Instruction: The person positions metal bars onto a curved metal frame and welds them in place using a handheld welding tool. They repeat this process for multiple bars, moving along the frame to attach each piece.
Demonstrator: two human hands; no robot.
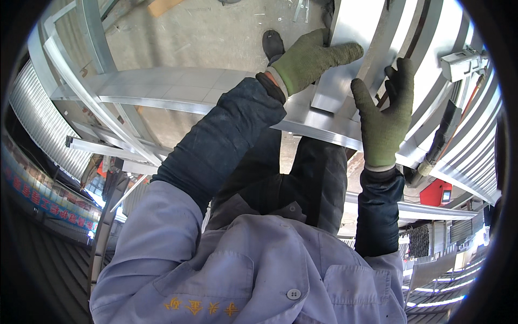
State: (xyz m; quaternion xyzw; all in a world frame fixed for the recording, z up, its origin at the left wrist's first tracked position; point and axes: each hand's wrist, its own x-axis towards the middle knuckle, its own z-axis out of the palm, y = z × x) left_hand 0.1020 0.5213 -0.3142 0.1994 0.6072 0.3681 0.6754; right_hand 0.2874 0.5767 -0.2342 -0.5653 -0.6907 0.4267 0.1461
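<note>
Wide silver profile under left hand; long axis runs away from wearer, near end over metal frame rail. Left fingers across edge (clamping: cannot tell). Right hand: fingers spread, near parallel profiles. Concrete floor below.

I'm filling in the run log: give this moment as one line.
left hand: gloved, open, over silvery metal profile, contact unclear | right hand: gloved, open, right of that profile | nearby: metal crossbar
</note>
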